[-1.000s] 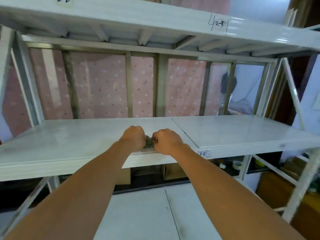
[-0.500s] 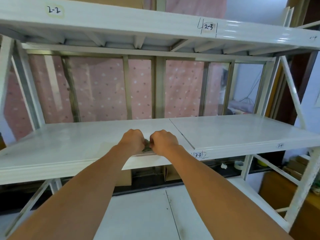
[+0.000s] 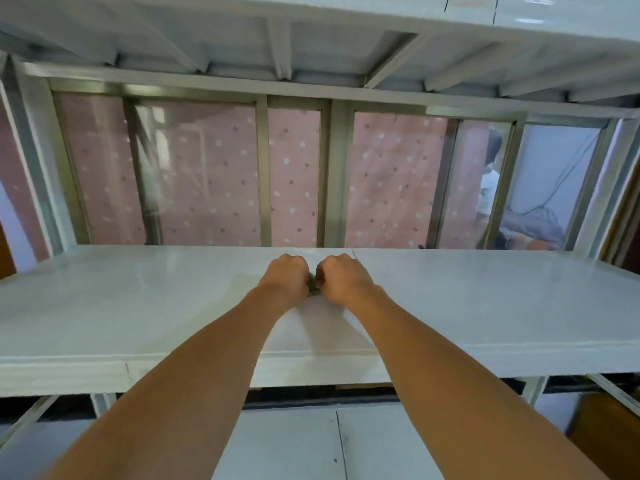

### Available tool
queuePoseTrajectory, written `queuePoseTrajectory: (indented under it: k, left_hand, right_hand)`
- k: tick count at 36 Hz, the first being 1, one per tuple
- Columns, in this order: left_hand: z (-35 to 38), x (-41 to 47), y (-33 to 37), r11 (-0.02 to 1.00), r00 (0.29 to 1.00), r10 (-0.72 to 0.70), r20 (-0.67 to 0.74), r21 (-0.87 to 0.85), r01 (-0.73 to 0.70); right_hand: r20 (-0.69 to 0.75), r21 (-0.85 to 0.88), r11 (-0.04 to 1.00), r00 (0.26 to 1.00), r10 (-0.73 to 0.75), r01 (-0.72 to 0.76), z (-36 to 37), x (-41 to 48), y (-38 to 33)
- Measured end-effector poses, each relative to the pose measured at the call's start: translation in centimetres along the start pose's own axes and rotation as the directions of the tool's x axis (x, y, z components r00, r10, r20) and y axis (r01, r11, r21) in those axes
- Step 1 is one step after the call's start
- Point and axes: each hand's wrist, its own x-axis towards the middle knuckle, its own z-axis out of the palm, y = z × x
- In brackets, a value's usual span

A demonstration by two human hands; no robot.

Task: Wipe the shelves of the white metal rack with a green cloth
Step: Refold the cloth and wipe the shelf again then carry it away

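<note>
The green cloth (image 3: 313,289) is almost wholly hidden: we see only a dark green sliver of it squeezed between our two fists, deep on the middle shelf (image 3: 138,306) of the white metal rack (image 3: 31,161). Taking that shelf as our landmark and reading from its left end, the left stretch lies bare and glossy. Near its centre our left hand (image 3: 285,277) is curled tight, knuckles up, clenched on the cloth. Touching it, our right hand (image 3: 341,278) is fisted the same way on the cloth's other side, just left of the seam (image 3: 354,253) where two shelf panels meet. Beyond the seam the right panel is bare too.

We judge the risk to be the bunching: so tight a wad touches little surface and could leave streaks, or snag at the seam. Reaching this deep, our forearms may also rub the front edge. No containers stand on this shelf.
</note>
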Motion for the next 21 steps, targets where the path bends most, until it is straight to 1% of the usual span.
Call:
queuePoseTrajectory:
  k: [3, 9, 12, 18, 21]
  left_hand:
    - [1.1, 3.3, 0.7, 1.000, 1.000, -0.003, -0.008, 0.006, 0.003]
    - [2.7, 9.7, 1.9, 0.998, 0.998, -0.058, -0.009, -0.003, 0.058]
    - [3.4, 12.6, 2.0, 0.996, 0.997, -0.080, -0.006, -0.034, 0.080]
    - [4.7, 16.8, 2.3, 0.989, 0.989, -0.145, -0.021, -0.033, 0.144]
    - [5.2, 18.1, 2.5, 0.988, 0.987, -0.154, -0.045, -0.031, 0.153]
  right_hand:
    - [0.015, 0.006, 1.000, 1.000, -0.011, 0.011, 0.6, 3.1, 1.9]
    - [0.035, 0.017, 0.999, 0.999, -0.039, 0.038, 1.9, 9.4, 5.3]
    - [0.029, 0.039, 0.997, 0.998, -0.063, 0.062, 2.5, 12.1, 6.5]
    - [0.028, 0.050, 0.991, 0.992, -0.123, 0.122, 3.4, 16.1, 8.3]
    - [0.019, 0.052, 0.988, 0.989, -0.146, 0.144, 3.8, 17.3, 9.0]
